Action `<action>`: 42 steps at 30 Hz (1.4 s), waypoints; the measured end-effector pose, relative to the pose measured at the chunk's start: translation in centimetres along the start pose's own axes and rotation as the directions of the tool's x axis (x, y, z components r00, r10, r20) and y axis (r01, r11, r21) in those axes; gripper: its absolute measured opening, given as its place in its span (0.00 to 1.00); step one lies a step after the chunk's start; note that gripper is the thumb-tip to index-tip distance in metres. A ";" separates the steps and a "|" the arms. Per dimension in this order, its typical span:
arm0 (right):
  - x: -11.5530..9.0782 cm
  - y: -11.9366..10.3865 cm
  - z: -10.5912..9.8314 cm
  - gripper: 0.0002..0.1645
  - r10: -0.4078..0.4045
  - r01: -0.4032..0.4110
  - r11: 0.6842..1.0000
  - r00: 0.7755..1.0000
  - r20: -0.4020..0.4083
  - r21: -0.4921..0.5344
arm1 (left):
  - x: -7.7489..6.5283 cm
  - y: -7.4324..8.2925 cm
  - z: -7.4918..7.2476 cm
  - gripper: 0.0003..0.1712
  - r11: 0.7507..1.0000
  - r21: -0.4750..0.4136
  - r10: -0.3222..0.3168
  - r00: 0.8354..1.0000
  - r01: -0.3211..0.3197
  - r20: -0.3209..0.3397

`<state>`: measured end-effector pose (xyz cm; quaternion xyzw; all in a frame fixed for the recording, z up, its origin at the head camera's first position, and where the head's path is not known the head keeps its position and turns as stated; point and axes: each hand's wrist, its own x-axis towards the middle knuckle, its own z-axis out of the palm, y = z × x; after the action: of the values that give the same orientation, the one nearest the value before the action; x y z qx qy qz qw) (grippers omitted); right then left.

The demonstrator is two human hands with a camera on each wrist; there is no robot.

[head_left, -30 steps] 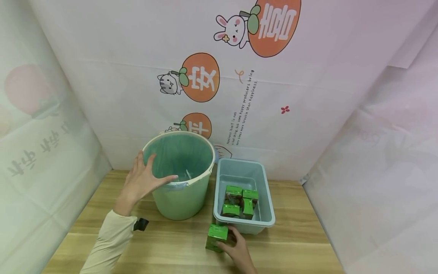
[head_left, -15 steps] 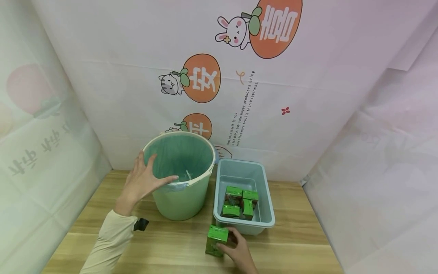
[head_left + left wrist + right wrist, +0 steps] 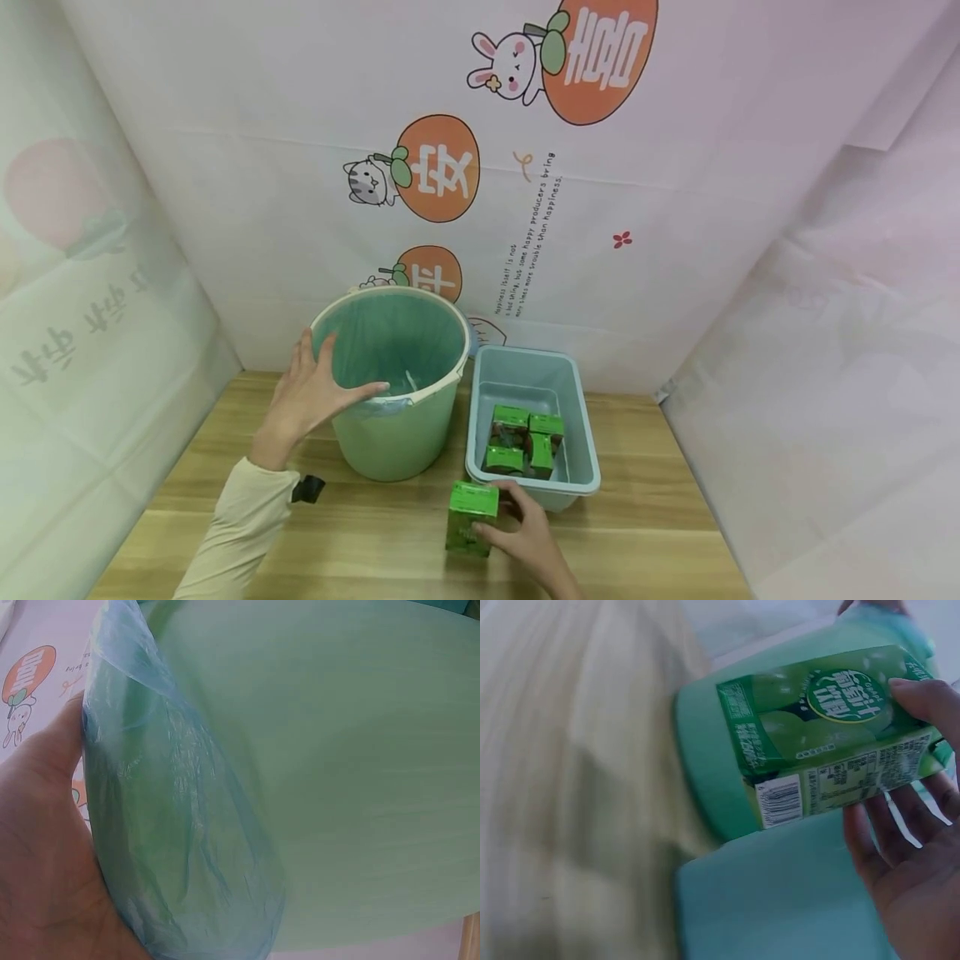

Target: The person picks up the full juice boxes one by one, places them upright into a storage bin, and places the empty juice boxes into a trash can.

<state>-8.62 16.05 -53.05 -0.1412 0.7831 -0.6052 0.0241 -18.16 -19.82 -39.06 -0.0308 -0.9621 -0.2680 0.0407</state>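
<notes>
My right hand (image 3: 528,533) grips a green juice carton (image 3: 471,518) between thumb and fingers, in front of the blue-grey tub (image 3: 480,417). In the right wrist view the carton (image 3: 825,720) shows its printed front and a barcode, and appears held above the tabletop. My left hand (image 3: 307,400) rests at the near left rim of a green bucket (image 3: 393,442), fingers spread and thumb stretched over the edge. The left wrist view shows a thin blue plastic bag (image 3: 180,802) folded over the bucket's outside, beside the palm (image 3: 49,847). Its fingertips are hidden there.
Several green cartons (image 3: 512,414) stand in the near part of the tub. The bucket stands left of the tub, close to it, on the wood-grain table (image 3: 360,550). A white printed sheet (image 3: 300,183) hangs behind, with pale sheets at both sides.
The right hand has raised the juice carton a little from its earlier place before the tub, shifting it slightly left. The left hand stays at the bucket rim.
</notes>
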 end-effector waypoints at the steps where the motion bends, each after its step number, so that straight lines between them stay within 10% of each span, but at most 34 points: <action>1: 0.1 -0.5 -0.1 0.28 -0.018 0.018 1.000 1.000 0.009 -0.004 | 0.0 0.0 0.0 0.76 1.000 0.001 0.002 1.000 -0.002 -0.001; 27: 9.7 -13.1 -4.9 0.28 -0.298 0.302 0.949 0.953 0.058 -0.090 | 0.0 0.0 0.0 0.74 1.000 -0.014 0.013 1.000 -0.014 -0.006; 42: 15.8 -15.8 -3.8 0.28 -0.275 0.277 0.961 0.957 0.088 -0.006 | 0.1 -0.2 0.1 0.73 1.000 -0.019 0.013 1.000 -0.013 -0.014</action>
<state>-21.53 12.11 -34.87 -0.2753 0.7594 -0.5889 -0.0281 -18.30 -19.90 -39.24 -0.0357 -0.9589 -0.2772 0.0487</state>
